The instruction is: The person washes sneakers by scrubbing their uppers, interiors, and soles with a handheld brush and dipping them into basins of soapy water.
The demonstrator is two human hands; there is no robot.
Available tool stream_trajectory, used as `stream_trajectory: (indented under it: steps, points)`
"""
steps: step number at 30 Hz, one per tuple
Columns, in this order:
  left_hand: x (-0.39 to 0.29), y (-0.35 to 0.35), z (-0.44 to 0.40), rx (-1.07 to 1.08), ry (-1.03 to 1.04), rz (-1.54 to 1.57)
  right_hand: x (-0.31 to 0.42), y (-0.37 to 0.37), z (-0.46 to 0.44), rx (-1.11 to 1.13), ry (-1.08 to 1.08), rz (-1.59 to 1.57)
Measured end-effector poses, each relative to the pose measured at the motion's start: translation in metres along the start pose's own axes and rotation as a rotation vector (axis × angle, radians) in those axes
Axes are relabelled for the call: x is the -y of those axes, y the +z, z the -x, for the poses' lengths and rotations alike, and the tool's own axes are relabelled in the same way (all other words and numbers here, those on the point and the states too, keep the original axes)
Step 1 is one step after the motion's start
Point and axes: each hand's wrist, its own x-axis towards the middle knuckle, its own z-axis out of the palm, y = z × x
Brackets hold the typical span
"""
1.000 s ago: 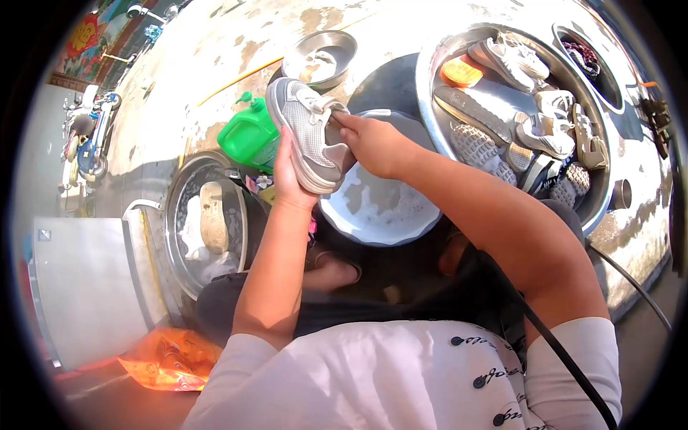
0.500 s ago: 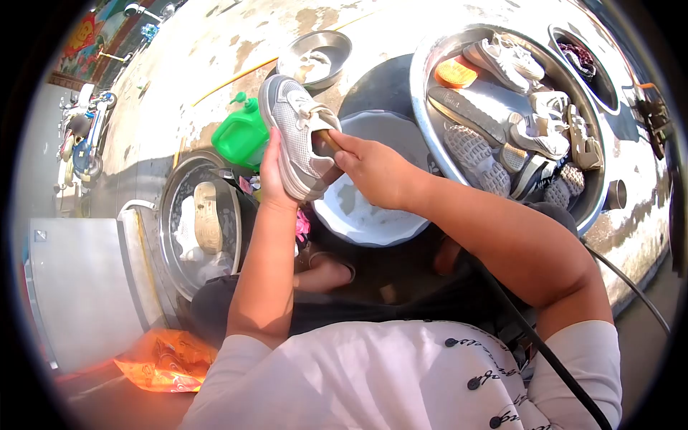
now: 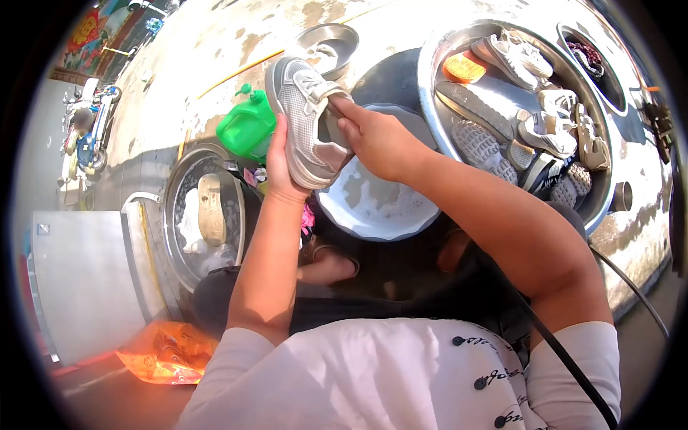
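My left hand (image 3: pixel 284 172) grips a light grey mesh sneaker (image 3: pixel 304 118) from beneath, at its side and sole, its toe pointing up and away. My right hand (image 3: pixel 387 143) is closed at the shoe's opening, fingertips inside the collar. A wooden handle showed there a moment earlier; hand and shoe now hide it, and whatever is on its end is out of sight. Just below the shoe, to the right, stands a pale blue basin (image 3: pixel 390 233) with foamy water. A green jug (image 3: pixel 247 127) with a spout is left of the shoe.
At right, a large metal tub (image 3: pixel 428 80) holds several shoes and an orange oval object (image 3: pixel 464 67). A metal basin (image 3: pixel 172 222) at left holds a beige-soled shoe (image 3: pixel 211 208). A smaller metal bowl (image 3: pixel 349 44), a metal cup (image 3: pixel 622 196) and an orange bag (image 3: pixel 168 355) lie around.
My right hand has pushed deeper into the shoe's opening, and the wooden handle has gone from sight. The shoe has shifted slightly to the right with my left hand still holding it.
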Motion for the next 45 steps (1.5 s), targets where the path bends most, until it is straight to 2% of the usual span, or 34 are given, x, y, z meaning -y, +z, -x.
stream_trajectory:
  steps: [1,2,4,5,6,8,9,10,12,13,16,17,18,20,21,22,24,26,28,29,30,32,33,34,36,38,39,41,42,44,45]
  points:
    - [0.012,0.000,-0.007,-0.131,0.089,-0.111,-0.008,0.003,-0.002,-0.020,-0.003,0.005]
    - [0.013,-0.002,-0.004,-0.130,0.081,-0.109,-0.017,0.007,0.000,-0.036,0.000,0.012]
    - [0.007,-0.010,0.000,0.026,-0.033,0.026,-0.011,0.014,0.013,-0.029,-0.017,0.004]
    - [-0.001,-0.019,0.001,0.101,-0.055,0.106,-0.010,0.009,0.017,0.051,-0.002,-0.051]
    - [-0.013,-0.030,-0.001,0.093,-0.010,0.107,-0.007,0.008,0.022,0.058,-0.011,-0.055]
    - [-0.039,-0.046,-0.002,0.192,0.039,0.094,-0.005,0.008,0.034,0.288,-0.097,0.057]
    - [-0.049,-0.047,-0.001,0.188,0.045,0.078,-0.008,0.003,0.033,0.356,-0.112,0.003]
    - [-0.053,-0.040,0.003,0.183,0.047,0.070,0.001,-0.010,0.031,0.358,-0.119,-0.004]
    - [-0.055,-0.025,0.007,0.291,-0.029,0.004,0.018,-0.043,0.025,0.611,0.236,-0.073]
    - [-0.053,-0.023,0.005,0.107,0.036,-0.036,0.016,-0.045,0.021,0.573,0.236,-0.072]
    - [-0.044,-0.023,0.001,0.066,-0.037,-0.054,0.010,-0.027,0.028,0.436,0.234,-0.234]
    - [-0.042,-0.025,0.002,0.262,-0.135,-0.080,-0.006,-0.011,0.025,0.453,0.176,-0.284]
    - [-0.041,-0.025,0.004,0.258,-0.141,-0.082,-0.013,-0.007,0.024,0.452,0.179,-0.292]
    - [-0.036,-0.024,0.006,0.057,-0.055,-0.176,-0.026,-0.008,0.020,0.577,-0.101,0.064]
    - [-0.031,-0.026,0.006,0.038,-0.084,-0.183,-0.024,-0.012,0.023,0.473,-0.311,0.261]
    - [-0.028,-0.038,-0.001,0.002,-0.009,-0.316,-0.023,-0.015,0.022,0.473,-0.310,0.256]
    - [-0.027,-0.039,-0.007,-0.029,-0.049,-0.376,-0.013,-0.023,0.025,0.339,-0.155,0.798]
    - [-0.029,-0.031,-0.008,0.036,-0.100,-0.279,-0.008,-0.016,0.029,0.305,-0.106,0.824]
    - [-0.032,-0.025,-0.008,0.095,-0.128,-0.186,-0.003,-0.005,0.036,0.242,0.012,0.597]
    - [-0.033,-0.026,-0.008,0.049,-0.107,-0.161,-0.022,0.005,0.038,0.218,-0.109,0.330]
    - [-0.035,-0.027,-0.007,0.000,-0.089,-0.140,-0.030,0.001,0.035,0.223,-0.112,0.324]
    - [-0.030,-0.035,-0.004,0.029,-0.108,-0.157,-0.042,-0.008,0.026,0.318,-0.173,0.411]
    - [-0.025,-0.048,-0.011,-0.016,-0.063,-0.221,-0.016,-0.026,0.024,0.359,-0.005,0.633]
    - [-0.022,-0.047,-0.016,-0.059,-0.018,-0.282,-0.018,-0.027,0.020,0.350,-0.002,0.634]
    - [-0.021,-0.046,-0.012,-0.059,-0.065,-0.235,-0.025,-0.023,0.018,0.135,-0.035,0.782]
    - [-0.026,-0.038,-0.011,-0.025,-0.105,-0.136,-0.027,-0.004,0.025,0.164,0.021,0.686]
    - [-0.028,-0.038,-0.013,-0.023,-0.096,-0.133,-0.028,0.008,0.034,0.237,0.001,0.313]
    - [-0.029,-0.041,-0.015,-0.010,-0.054,-0.131,-0.037,0.010,0.035,0.324,-0.052,-0.037]
    - [-0.028,-0.043,-0.012,-0.008,-0.043,-0.132,-0.040,0.003,0.028,0.325,-0.046,-0.044]
    - [-0.026,-0.043,-0.012,-0.020,-0.060,-0.124,-0.037,-0.019,0.011,0.205,-0.003,0.598]
    - [-0.025,-0.042,-0.013,-0.039,-0.073,-0.108,-0.030,-0.024,0.012,0.115,-0.050,0.657]
